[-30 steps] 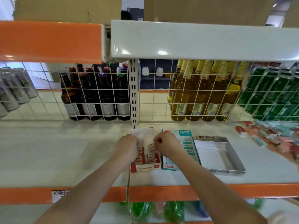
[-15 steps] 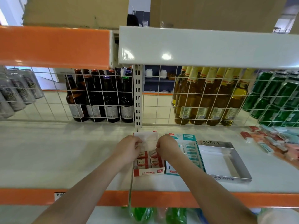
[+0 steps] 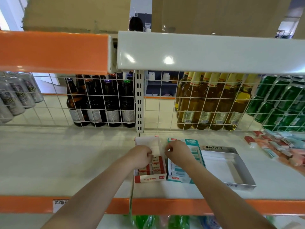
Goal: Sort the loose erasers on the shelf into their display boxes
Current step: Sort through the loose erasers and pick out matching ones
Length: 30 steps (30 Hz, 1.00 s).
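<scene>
Since a second ago, the red eraser your right hand (image 3: 179, 152) pinched now lies in the red display box (image 3: 149, 176); that grip is curled with finger and thumb together, seemingly on nothing. Your left hand (image 3: 140, 156) rests curled at the box's left wall, fingertips on the packed red erasers (image 3: 157, 164); whether it clamps one I cannot tell. The box's back half is bare. The teal display box (image 3: 186, 175) touches its right side, the silver tray (image 3: 237, 169) just beyond. Loose erasers (image 3: 279, 146) lie well apart at the shelf's (image 3: 66, 159) far right, by the wire grid (image 3: 206, 103).
</scene>
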{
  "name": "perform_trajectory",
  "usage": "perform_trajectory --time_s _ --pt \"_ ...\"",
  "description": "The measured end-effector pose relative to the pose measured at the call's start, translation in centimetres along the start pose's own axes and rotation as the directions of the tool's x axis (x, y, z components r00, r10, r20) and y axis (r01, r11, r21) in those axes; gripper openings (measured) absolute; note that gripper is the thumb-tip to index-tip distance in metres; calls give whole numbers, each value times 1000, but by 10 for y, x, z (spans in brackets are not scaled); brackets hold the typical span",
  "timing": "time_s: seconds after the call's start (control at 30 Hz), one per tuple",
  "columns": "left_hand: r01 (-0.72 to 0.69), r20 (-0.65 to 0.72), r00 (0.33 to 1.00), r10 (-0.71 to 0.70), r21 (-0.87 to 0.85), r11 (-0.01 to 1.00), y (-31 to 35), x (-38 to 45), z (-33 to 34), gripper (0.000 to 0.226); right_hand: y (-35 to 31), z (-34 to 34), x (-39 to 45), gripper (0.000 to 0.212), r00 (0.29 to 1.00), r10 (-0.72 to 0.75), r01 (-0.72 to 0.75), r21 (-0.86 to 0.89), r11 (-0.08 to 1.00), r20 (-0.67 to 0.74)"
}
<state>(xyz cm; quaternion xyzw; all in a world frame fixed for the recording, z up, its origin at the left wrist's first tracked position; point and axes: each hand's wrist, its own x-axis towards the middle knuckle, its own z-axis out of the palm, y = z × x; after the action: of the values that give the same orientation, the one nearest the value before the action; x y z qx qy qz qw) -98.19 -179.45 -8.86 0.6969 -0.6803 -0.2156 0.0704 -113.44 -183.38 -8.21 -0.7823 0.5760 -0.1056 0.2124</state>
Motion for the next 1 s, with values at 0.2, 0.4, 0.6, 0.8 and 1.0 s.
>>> perform_trajectory --time_s 0.2,0.4,0.6,0.8,1.0 --pt "18 -5 1000 -18 6 1000 1 7 12 24 8 7 -6 21 999 -13 12 29 999 47" --pt "49 -39 998 -49 -13 999 0 11 13 21 14 4 -9 25 999 -29 26 62 998 45" --pt "67 -10 998 -68 -65 996 5 16 10 26 31 -12 -13 25 1000 2 -2 78 997 2" --pt "-23 -303 952 -47 -225 974 41 19 6 25 73 -42 -22 20 995 82 -73 131 989 -64" --pt "-130 -318 947 57 -214 968 110 34 17 25 131 -72 -35 25 970 194 -182 92 979 -146"
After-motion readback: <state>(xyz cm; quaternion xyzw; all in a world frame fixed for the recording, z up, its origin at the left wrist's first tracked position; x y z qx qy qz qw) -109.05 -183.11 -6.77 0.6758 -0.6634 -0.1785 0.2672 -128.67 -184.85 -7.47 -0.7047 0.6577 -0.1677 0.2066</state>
